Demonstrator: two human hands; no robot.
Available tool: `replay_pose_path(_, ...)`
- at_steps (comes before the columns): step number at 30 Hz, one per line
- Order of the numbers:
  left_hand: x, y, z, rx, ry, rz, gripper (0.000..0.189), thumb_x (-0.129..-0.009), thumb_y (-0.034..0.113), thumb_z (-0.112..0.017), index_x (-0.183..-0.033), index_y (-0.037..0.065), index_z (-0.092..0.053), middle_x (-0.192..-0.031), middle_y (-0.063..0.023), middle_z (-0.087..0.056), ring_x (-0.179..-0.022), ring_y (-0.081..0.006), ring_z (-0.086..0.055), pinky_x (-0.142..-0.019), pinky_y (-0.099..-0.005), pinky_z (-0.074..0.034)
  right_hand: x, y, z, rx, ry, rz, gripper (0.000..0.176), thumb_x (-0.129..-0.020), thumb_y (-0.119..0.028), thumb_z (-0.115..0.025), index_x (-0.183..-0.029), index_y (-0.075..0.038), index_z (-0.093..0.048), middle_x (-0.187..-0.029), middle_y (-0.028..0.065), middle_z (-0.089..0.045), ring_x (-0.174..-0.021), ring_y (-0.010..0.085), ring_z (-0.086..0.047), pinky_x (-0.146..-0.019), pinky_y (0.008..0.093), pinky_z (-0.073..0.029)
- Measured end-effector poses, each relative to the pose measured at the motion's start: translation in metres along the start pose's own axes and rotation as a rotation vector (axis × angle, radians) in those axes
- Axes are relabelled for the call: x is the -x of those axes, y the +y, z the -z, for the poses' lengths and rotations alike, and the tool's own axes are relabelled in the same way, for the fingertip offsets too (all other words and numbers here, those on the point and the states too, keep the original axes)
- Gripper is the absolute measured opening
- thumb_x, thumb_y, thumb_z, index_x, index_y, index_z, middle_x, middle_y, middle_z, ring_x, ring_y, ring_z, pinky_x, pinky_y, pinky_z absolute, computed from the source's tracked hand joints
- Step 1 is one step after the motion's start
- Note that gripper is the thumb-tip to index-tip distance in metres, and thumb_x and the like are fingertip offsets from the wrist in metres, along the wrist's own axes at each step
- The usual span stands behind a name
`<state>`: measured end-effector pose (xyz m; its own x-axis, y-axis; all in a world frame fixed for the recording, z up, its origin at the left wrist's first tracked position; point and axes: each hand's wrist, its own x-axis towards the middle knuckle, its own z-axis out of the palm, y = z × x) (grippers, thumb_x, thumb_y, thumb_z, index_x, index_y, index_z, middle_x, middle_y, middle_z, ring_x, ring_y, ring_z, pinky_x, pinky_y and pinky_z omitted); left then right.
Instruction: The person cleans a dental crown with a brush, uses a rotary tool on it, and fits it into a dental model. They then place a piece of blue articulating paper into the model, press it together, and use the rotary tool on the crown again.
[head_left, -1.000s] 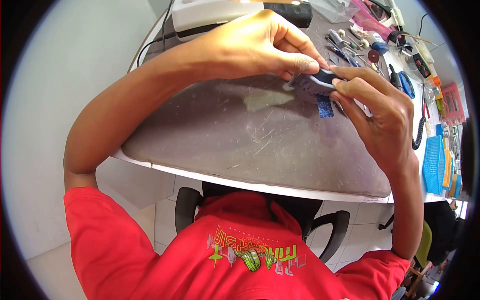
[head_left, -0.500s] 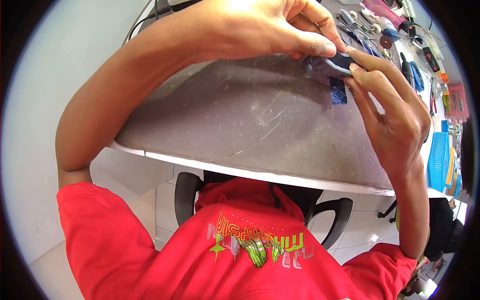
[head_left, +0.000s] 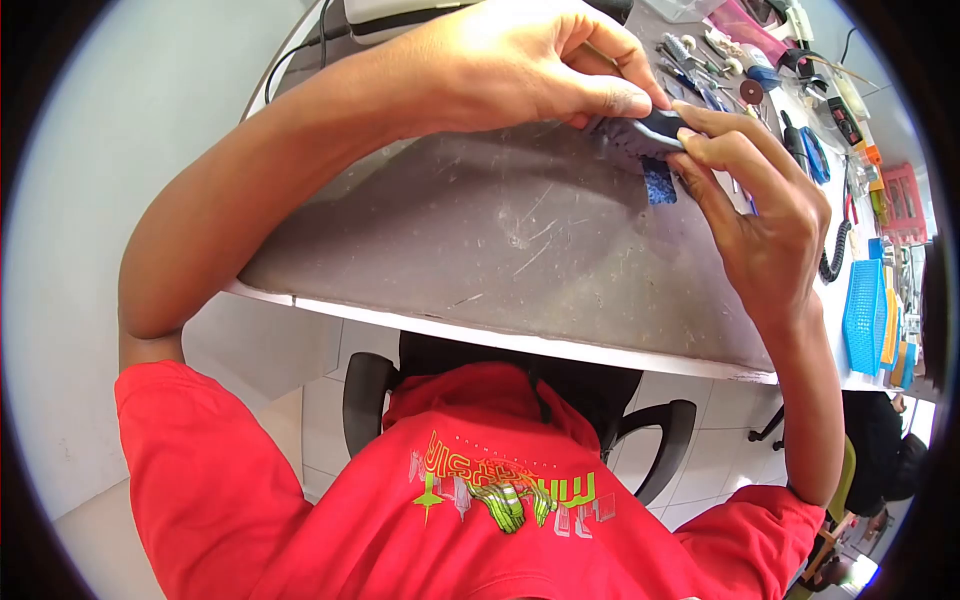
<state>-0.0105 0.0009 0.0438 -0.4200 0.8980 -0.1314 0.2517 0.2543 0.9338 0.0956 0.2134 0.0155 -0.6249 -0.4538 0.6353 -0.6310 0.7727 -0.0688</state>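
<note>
Both hands meet over the far part of the grey table mat (head_left: 480,230). My left hand (head_left: 560,75) pinches the left side of a small dark piece with a pale blue-grey rim (head_left: 655,128). The fingers of my right hand (head_left: 755,180) close on its right side. Under the piece, a dark blue patterned strip (head_left: 659,182) shows between the hands. My fingertips hide part of the piece, so its full shape cannot be made out.
Small tools and polishing bits (head_left: 700,65) lie beyond my right hand. A blue basket (head_left: 865,315) and a pink basket (head_left: 903,203) stand at the right. A pale device (head_left: 400,12) is at the top. Another person (head_left: 875,450) is at the lower right.
Both hands and the piece between them appear slightly further left in the view, along with the tools and baskets. The grip looks much the same.
</note>
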Motion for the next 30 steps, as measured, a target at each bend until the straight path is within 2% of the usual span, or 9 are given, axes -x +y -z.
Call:
replay_pose_path(1,-0.001,-0.012,-0.006,0.012,-0.004,0.006,0.028,-0.097,0.020,-0.058,-0.114,-0.001,-0.063,-0.087,-0.0003,-0.065,-0.076,-0.0047,-0.055,-0.070,-0.0183,-0.043,0.001,-0.003,-0.001,0.072,0.016,0.046,0.013,-0.074,0.001,-0.074,-0.080,0.000,-0.062,-0.093,0.0101,-0.069,-0.074,0.0257,-0.067,-0.064,0.0295,-0.053)
replay_pose_path(3,-0.002,-0.036,-0.023,0.003,0.166,-0.412,0.021,-0.089,0.012,-0.066,-0.104,-0.002,-0.069,-0.090,-0.0049,-0.070,-0.081,-0.0103,-0.063,-0.080,-0.0229,-0.050,0.006,-0.014,0.003,0.140,0.020,0.098,0.011,-0.073,0.002,-0.072,-0.081,0.001,-0.063,-0.093,0.0117,-0.068,-0.074,0.0256,-0.067,-0.065,0.0299,-0.054)
replay_pose_path(5,0.012,-0.022,-0.035,0.062,0.167,-0.293,0.018,-0.086,0.005,-0.066,-0.101,-0.007,-0.067,-0.097,-0.0095,-0.071,-0.088,-0.0113,-0.066,-0.086,-0.0249,-0.050,0.013,-0.021,0.007,0.067,-0.026,0.150,0.013,-0.073,0.005,-0.074,-0.083,0.002,-0.066,-0.096,0.0150,-0.068,-0.081,0.0266,-0.069,-0.068,0.0312,-0.055)
replay_pose_path(7,0.018,-0.020,-0.039,-0.020,0.185,-0.270,0.019,-0.086,0.003,-0.068,-0.103,-0.004,-0.067,-0.098,-0.0066,-0.069,-0.095,-0.0107,-0.063,-0.090,-0.0254,-0.049,0.021,-0.018,0.003,0.103,0.010,0.198,0.015,-0.068,0.004,-0.069,-0.083,0.001,-0.067,-0.096,0.0137,-0.066,-0.081,0.0259,-0.068,-0.066,0.0306,-0.055)
replay_pose_path(11,0.011,-0.024,-0.032,0.088,0.138,-0.265,0.020,-0.089,0.007,-0.067,-0.106,-0.003,-0.067,-0.100,-0.0052,-0.068,-0.096,-0.0104,-0.061,-0.092,-0.0253,-0.047,0.009,-0.020,0.010,0.049,-0.027,0.092,0.012,-0.072,0.000,-0.071,-0.081,0.000,-0.064,-0.096,0.0104,-0.067,-0.074,0.0247,-0.067,-0.063,0.0314,-0.054)
replay_pose_path(16,0.000,-0.036,-0.021,0.051,0.208,-0.247,0.028,-0.095,0.022,-0.062,-0.112,0.000,-0.067,-0.098,0.0002,-0.067,-0.086,-0.0034,-0.055,-0.075,-0.0204,-0.043,-0.006,-0.004,0.008,-0.060,-0.084,-0.020,0.013,-0.078,-0.004,-0.072,-0.080,-0.001,-0.060,-0.096,0.0082,-0.068,-0.065,0.0278,-0.063,-0.055,0.0344,-0.050)
replay_pose_path(23,-0.004,-0.045,-0.026,0.146,0.238,-0.312,0.026,-0.095,0.018,-0.062,-0.112,0.000,-0.067,-0.094,0.0010,-0.067,-0.082,-0.0026,-0.056,-0.074,-0.0189,-0.043,0.001,-0.004,0.000,-0.072,-0.067,-0.063,0.013,-0.076,-0.003,-0.074,-0.081,-0.002,-0.061,-0.096,0.0089,-0.069,-0.066,0.0273,-0.065,-0.058,0.0332,-0.051)
replay_pose_path(27,0.001,-0.036,-0.029,0.124,0.290,-0.198,0.025,-0.096,0.016,-0.060,-0.114,0.000,-0.066,-0.094,0.0010,-0.068,-0.081,-0.0019,-0.055,-0.072,-0.0187,-0.043,0.000,0.003,0.000,-0.144,0.006,-0.084,0.014,-0.076,-0.003,-0.074,-0.084,-0.002,-0.063,-0.097,0.0100,-0.069,-0.072,0.0272,-0.067,-0.061,0.0329,-0.053)
replay_pose_path(30,0.004,-0.041,-0.037,0.175,0.347,-0.240,0.030,-0.098,0.019,-0.057,-0.121,0.001,-0.063,-0.098,0.0001,-0.067,-0.087,-0.0040,-0.056,-0.078,-0.0204,-0.045,0.000,0.004,-0.002,-0.147,-0.002,-0.103,0.014,-0.076,-0.003,-0.074,-0.085,-0.002,-0.063,-0.099,0.0108,-0.070,-0.075,0.0271,-0.069,-0.063,0.0321,-0.054)
